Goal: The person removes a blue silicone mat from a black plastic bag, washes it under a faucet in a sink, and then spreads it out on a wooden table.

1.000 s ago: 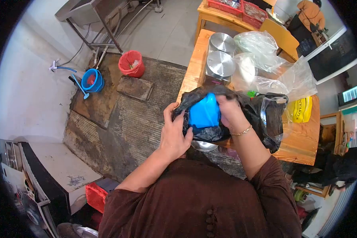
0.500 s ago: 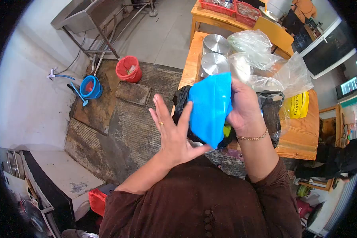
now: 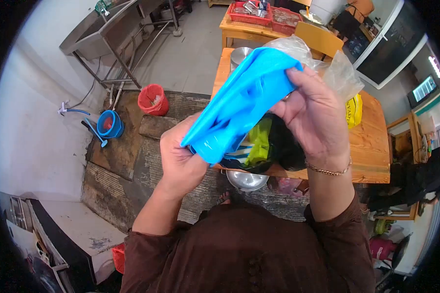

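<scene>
Stretched between my hands is a thin, glossy blue plastic bag (image 3: 249,93), creased and partly unfolded. My left hand (image 3: 178,151) is closed on its lower left end. The upper right corner is pinched by my right hand (image 3: 315,107), with the thumb on top. Just below the blue bag, an opened black plastic bag (image 3: 286,146) rests at the table's near edge. Inside it are a yellow-green folded item (image 3: 259,141) and some blue-and-white pieces that I cannot make out.
On the wooden table (image 3: 369,146) are a round metal container (image 3: 240,55), clear plastic bags (image 3: 344,73) and a yellow bag (image 3: 354,111). A metal bowl (image 3: 247,179) sits below its near edge. Floor left: red bucket (image 3: 152,100), blue bucket (image 3: 110,124). A person (image 3: 359,14) is at the back right.
My left hand, spread beside the blue bag before, now grips its lower end. The bag has been raised and pulled out longer, and the black bag's contents have come into view.
</scene>
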Demonstrator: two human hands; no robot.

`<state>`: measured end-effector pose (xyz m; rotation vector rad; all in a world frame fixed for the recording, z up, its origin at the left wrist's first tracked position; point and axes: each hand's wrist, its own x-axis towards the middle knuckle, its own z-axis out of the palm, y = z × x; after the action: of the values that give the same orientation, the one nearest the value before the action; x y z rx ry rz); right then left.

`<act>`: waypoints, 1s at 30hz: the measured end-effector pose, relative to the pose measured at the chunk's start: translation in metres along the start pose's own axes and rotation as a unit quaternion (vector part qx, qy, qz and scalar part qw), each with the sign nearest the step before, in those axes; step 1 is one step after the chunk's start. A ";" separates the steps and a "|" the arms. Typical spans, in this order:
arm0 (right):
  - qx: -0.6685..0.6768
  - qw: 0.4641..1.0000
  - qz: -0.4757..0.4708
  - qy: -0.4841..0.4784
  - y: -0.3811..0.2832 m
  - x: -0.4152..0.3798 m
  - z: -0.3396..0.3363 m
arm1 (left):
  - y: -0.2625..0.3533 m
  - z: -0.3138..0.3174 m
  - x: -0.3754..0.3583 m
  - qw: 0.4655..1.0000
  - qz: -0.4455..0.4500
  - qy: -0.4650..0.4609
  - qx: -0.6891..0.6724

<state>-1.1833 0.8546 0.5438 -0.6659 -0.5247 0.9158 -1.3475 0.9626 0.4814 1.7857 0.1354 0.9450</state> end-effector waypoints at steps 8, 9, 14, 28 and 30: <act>-0.109 0.993 -0.054 0.012 -0.050 -0.081 -0.019 | 0.065 0.064 -0.032 0.955 -0.119 0.003 -0.271; -0.119 0.989 -0.062 0.058 -0.052 -0.094 -0.024 | 0.068 0.075 -0.036 0.931 -0.169 0.003 -0.323; -0.140 0.980 -0.033 0.135 -0.063 -0.165 -0.071 | 0.076 0.126 -0.069 0.860 -0.289 -0.055 -0.418; -0.111 0.949 0.188 0.226 0.003 -0.313 -0.195 | 0.003 0.235 -0.166 0.843 -0.411 -0.089 -0.337; -0.164 0.941 0.206 0.213 0.018 -0.319 -0.212 | -0.002 0.240 -0.172 0.850 -0.398 -0.092 -0.334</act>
<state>-1.2149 0.5293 0.3434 -1.2773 -0.1452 1.0438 -1.3068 0.6972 0.3584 0.9909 0.3462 0.1598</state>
